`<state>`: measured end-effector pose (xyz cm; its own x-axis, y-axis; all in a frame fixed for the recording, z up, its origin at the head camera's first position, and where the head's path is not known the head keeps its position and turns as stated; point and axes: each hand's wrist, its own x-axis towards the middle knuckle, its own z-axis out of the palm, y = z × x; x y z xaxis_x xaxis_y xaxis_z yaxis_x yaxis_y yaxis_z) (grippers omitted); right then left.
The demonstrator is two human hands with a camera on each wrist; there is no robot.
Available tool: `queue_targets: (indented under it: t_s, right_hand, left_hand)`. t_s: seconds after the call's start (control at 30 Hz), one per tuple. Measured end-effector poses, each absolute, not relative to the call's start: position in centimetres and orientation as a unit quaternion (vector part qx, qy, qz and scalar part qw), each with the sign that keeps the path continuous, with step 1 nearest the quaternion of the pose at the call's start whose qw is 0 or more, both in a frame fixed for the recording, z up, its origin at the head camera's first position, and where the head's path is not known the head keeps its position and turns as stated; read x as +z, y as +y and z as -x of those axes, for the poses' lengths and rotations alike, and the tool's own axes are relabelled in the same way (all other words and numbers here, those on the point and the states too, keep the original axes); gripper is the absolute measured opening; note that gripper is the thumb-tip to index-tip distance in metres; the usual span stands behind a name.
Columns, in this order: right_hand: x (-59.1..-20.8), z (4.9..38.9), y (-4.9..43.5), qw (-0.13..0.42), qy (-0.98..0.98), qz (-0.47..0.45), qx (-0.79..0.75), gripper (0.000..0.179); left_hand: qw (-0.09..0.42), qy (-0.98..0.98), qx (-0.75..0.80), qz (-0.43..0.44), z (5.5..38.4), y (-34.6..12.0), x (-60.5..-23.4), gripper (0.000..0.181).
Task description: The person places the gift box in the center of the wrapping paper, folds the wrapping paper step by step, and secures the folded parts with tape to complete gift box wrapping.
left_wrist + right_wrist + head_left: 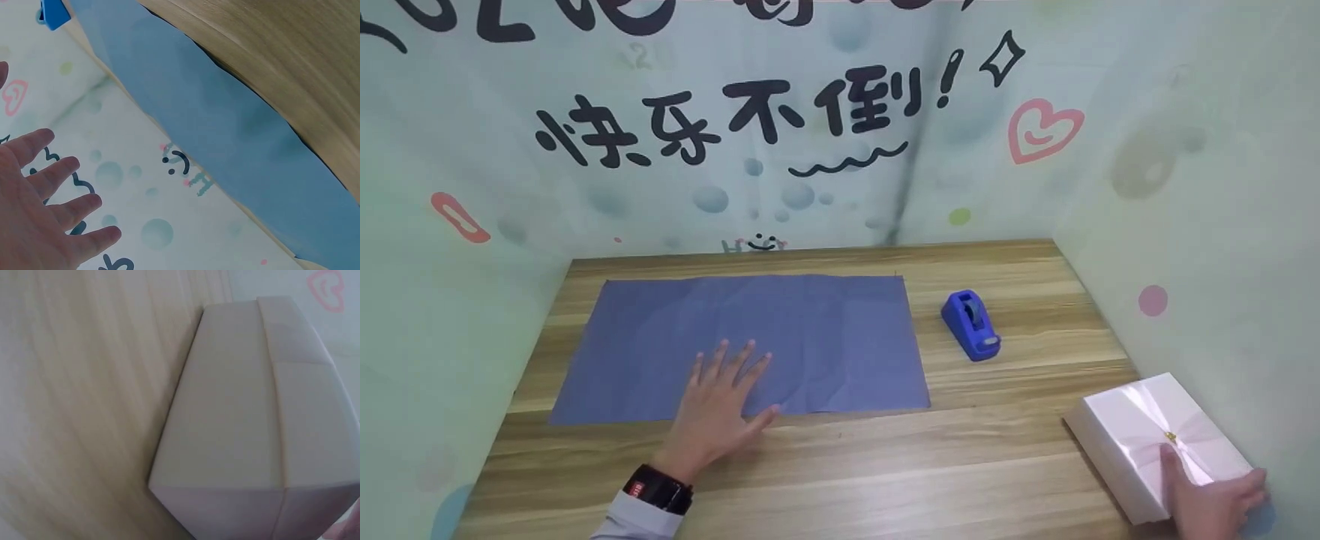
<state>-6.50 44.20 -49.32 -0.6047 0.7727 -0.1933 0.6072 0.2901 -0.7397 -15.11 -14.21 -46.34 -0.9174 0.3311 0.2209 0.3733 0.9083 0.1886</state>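
Observation:
A sheet of blue-violet paper, lightly creased, lies on the wooden table. My left hand is at its near edge with the fingers spread and straight; in the left wrist view that hand holds nothing. At the lower right, my right hand grips a pale pink gift box, its thumb on the lid and its fingers over the right edge. A light ribbon with a small gold centre crosses the lid. The right wrist view shows the box's side, while nearly all of the hand is out of frame.
A blue tape dispenser stands to the right of the paper. The wooden table is bounded by a printed backdrop at the back and both sides. The box sits close against the right-hand side.

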Motion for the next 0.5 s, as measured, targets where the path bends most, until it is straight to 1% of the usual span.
queue_targets:
  t_s: [0.07, 0.3, 0.4, 0.5]
  right_hand:
    - [-49.3, 6.3, 44.6, 0.093, -0.788, 0.445, 0.415, 0.114]
    - [-49.2, 5.7, 46.0, 0.031, -0.776, 0.473, 0.416, 0.116]
    - [-49.5, 5.7, 46.8, 0.016, -0.757, 0.486, 0.437, 0.112]
    - [-50.0, 5.9, 47.9, 0.014, -0.719, 0.490, 0.492, 0.108]
  left_hand:
    - [0.092, -0.973, -0.112, 0.180, 15.1, -14.3, -46.4, 0.068]
    - [0.087, -0.974, -0.103, 0.181, 15.1, -14.5, -46.5, 0.067]
    - [0.078, -0.975, -0.107, 0.179, 15.1, -14.6, -46.6, 0.068]
    - [0.072, -0.975, -0.114, 0.176, 15.1, -14.8, -46.6, 0.068]
